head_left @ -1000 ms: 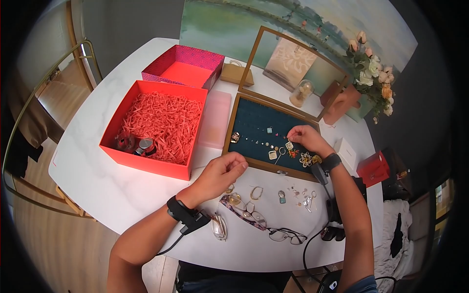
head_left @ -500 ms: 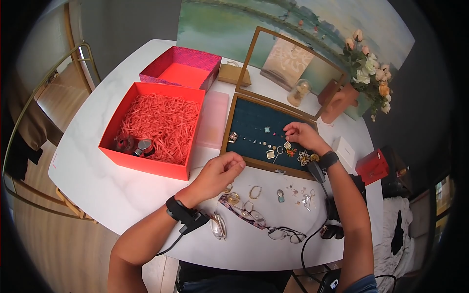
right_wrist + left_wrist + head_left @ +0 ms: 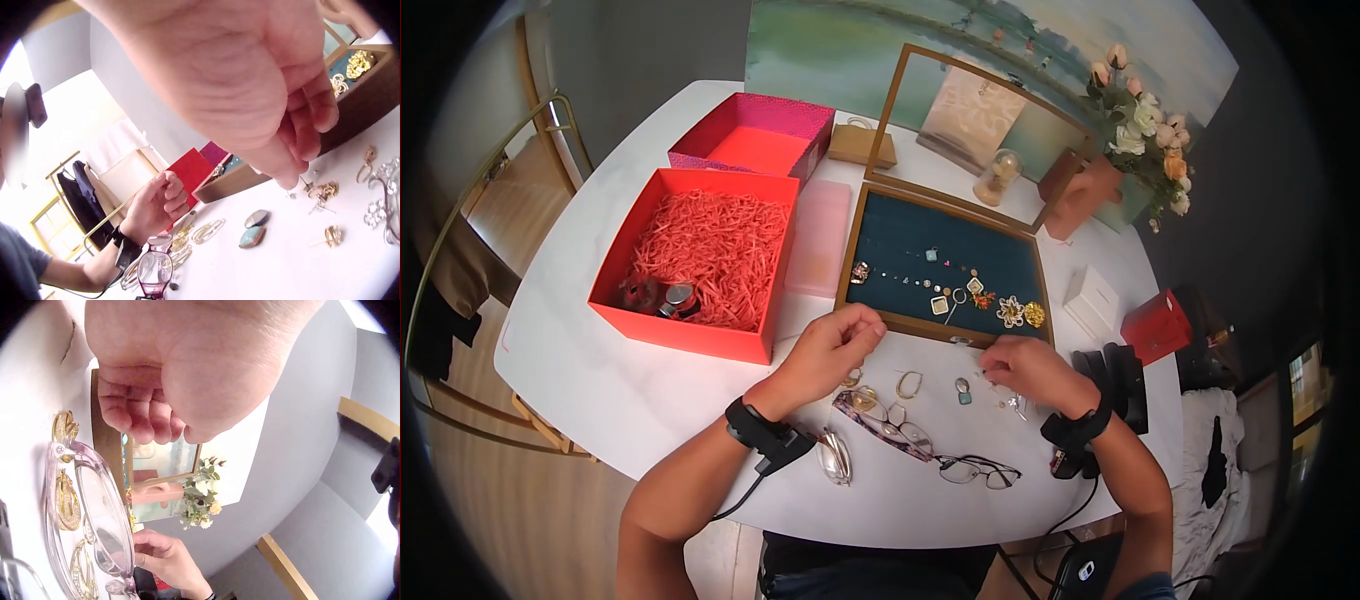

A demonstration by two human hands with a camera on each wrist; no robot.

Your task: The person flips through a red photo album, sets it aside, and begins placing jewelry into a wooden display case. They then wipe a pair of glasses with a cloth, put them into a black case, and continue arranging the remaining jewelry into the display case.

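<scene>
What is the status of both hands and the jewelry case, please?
Left hand idle, loosely curled. Right hand at small jewelry, grip unclear. Case open, lid raised. Eyeglasses lie nearby, not blocking.

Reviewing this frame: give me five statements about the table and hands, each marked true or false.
1. The lid of the wooden jewelry case stands open. True.
2. The red box holds blue paper shreds. False: the shreds are red.
3. The right hand is over the case's dark lining. False: it is in front of the case, by loose jewelry on the table.
4. The left hand grips the glasses. False: the glasses lie on the table.
5. The roundish gold piece lies inside the case. True.
</scene>
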